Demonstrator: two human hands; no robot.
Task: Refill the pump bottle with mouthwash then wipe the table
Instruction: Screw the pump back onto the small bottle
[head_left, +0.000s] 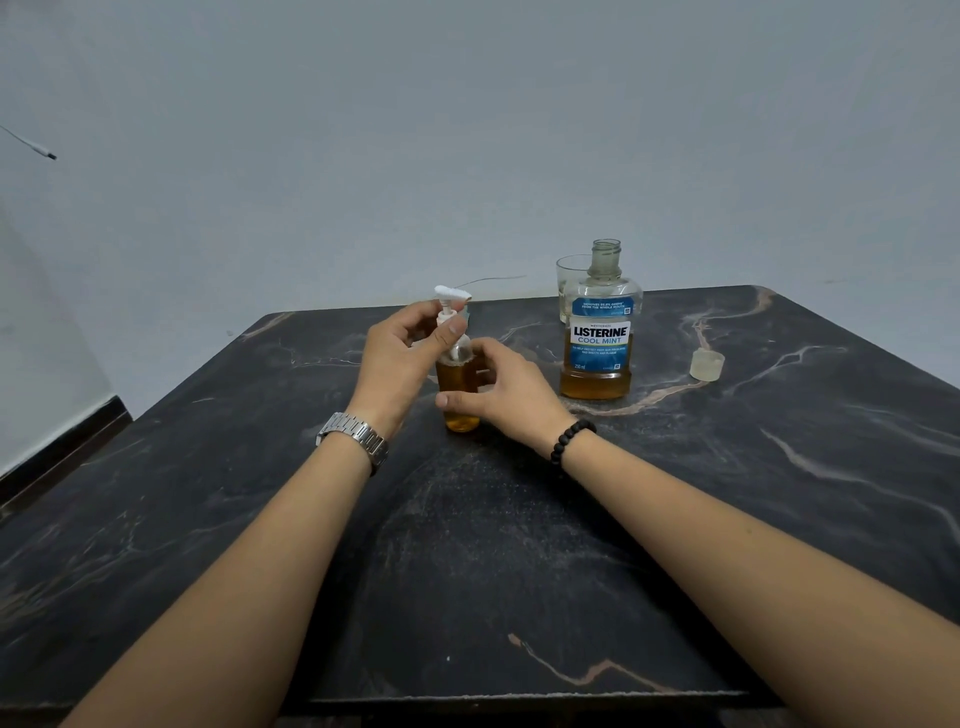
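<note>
The left wrist is wearing a silver link watch (354, 435); the right, a black bead bracelet (570, 439); forearms are showing bare.

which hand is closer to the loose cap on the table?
Right. The right hand grips the pump bottle, on the side facing the cap. The left hand pinches the pump collar, farther from it.

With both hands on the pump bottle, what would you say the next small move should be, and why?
Probably twist the pump head down tight: the left hand pinches its collar while the right hand steadies the pump bottle, already holding amber liquid. The Listerine bottle stands open, its cap lying apart.
</note>
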